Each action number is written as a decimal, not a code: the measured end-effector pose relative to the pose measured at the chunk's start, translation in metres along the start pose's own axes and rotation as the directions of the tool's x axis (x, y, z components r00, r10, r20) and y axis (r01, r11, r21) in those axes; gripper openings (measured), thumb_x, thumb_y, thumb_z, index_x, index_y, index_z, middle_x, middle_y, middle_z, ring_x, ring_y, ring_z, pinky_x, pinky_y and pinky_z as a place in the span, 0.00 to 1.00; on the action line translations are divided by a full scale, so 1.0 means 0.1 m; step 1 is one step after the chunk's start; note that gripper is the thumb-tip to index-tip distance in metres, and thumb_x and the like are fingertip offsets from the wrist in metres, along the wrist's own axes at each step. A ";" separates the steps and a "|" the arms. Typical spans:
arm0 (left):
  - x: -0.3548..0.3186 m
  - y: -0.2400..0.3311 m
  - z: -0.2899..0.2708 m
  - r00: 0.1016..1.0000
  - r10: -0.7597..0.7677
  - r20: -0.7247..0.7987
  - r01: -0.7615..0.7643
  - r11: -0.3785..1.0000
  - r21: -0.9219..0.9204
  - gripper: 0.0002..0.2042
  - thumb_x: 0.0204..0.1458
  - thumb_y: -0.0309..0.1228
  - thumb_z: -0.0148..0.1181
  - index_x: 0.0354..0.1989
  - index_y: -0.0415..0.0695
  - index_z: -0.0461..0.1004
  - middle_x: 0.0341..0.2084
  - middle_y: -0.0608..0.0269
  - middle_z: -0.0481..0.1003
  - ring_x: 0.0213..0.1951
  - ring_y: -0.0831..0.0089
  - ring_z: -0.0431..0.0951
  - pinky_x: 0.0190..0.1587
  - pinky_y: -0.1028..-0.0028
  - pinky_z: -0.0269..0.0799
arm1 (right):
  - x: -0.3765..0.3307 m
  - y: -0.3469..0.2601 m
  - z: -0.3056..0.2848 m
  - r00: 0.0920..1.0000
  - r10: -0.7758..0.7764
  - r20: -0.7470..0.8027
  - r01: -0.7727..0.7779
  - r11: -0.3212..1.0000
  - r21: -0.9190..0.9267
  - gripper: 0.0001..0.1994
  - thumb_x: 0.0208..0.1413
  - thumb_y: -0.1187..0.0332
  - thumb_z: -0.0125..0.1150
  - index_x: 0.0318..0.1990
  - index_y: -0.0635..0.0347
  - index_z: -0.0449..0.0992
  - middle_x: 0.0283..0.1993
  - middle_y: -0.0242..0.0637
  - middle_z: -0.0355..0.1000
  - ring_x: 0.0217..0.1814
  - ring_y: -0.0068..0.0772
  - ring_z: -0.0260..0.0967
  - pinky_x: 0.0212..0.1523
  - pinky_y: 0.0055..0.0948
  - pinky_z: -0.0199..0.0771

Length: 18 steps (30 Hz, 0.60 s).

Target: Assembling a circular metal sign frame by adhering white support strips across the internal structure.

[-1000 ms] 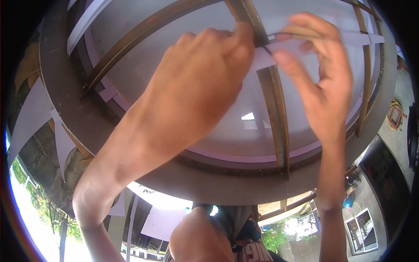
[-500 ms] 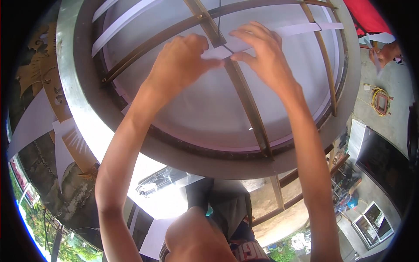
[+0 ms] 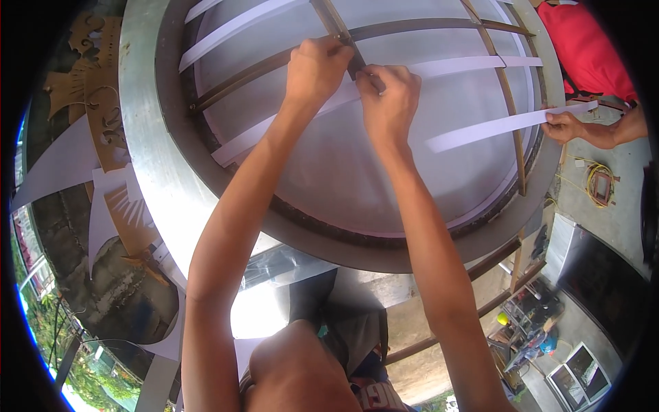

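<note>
A long white strip lies across the brown bars of a large round metal frame, running behind my hands. My left hand is closed in a pinch beside the central brown bar, just above the strip. Close to its right, my right hand pinches with thumb and forefinger where the strip crosses that bar. My fingers hide whatever is between them. A dark thin tie loops round the strip at the right-hand bar. My right forearm covers the lower part of the central bar.
From the right, another person's hand holds a second white strip over the round frame. Brown cut-out ornaments and white pointed panels stand at left. A yellow cable coil lies on the floor at right.
Both my hands have gone from spread fingers to closed pinches at the bar crossing. The other person's hand has brought a white strip in over the frame's right side. The view has shifted slightly.
</note>
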State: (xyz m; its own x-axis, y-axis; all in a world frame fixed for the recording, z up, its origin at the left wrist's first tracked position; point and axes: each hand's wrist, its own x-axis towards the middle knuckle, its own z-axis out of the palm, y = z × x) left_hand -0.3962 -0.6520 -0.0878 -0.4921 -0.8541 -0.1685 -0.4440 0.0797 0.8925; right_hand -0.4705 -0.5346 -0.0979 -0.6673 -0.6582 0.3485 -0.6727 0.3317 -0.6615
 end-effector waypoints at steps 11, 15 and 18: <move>0.00 0.04 0.16 0.980 0.090 -0.180 -0.063 0.987 0.148 0.09 0.55 0.33 0.65 0.34 0.38 0.84 0.24 0.49 0.81 0.27 0.52 0.81 0.36 0.60 0.76 | -0.10 -0.08 0.11 0.992 0.102 -0.071 -0.105 0.994 -0.043 0.06 0.56 0.72 0.67 0.39 0.58 0.85 0.43 0.40 0.73 0.51 0.50 0.64 0.52 0.44 0.68; -0.01 0.06 0.11 0.992 0.070 -0.107 -0.059 0.992 0.108 0.08 0.54 0.31 0.63 0.34 0.40 0.85 0.27 0.44 0.82 0.33 0.44 0.82 0.41 0.57 0.79 | -0.11 -0.19 0.15 0.981 0.170 -0.098 -0.175 0.983 -0.052 0.07 0.59 0.72 0.64 0.40 0.64 0.84 0.42 0.43 0.71 0.48 0.50 0.64 0.51 0.46 0.70; -0.04 0.08 0.07 0.991 0.039 -0.128 -0.023 0.992 0.123 0.08 0.54 0.31 0.64 0.34 0.40 0.85 0.27 0.45 0.82 0.33 0.45 0.82 0.41 0.57 0.79 | -0.09 -0.26 0.09 0.981 0.181 -0.068 -0.185 0.980 -0.068 0.08 0.59 0.73 0.63 0.41 0.67 0.84 0.43 0.45 0.73 0.49 0.51 0.64 0.52 0.45 0.70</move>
State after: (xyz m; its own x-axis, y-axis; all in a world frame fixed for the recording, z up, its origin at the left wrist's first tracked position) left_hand -0.4033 -0.6448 -0.0826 -0.4093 -0.9090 -0.0788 -0.5215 0.1622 0.8377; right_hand -0.4441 -0.5433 -0.0902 -0.7978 -0.5404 0.2673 -0.5578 0.4933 -0.6675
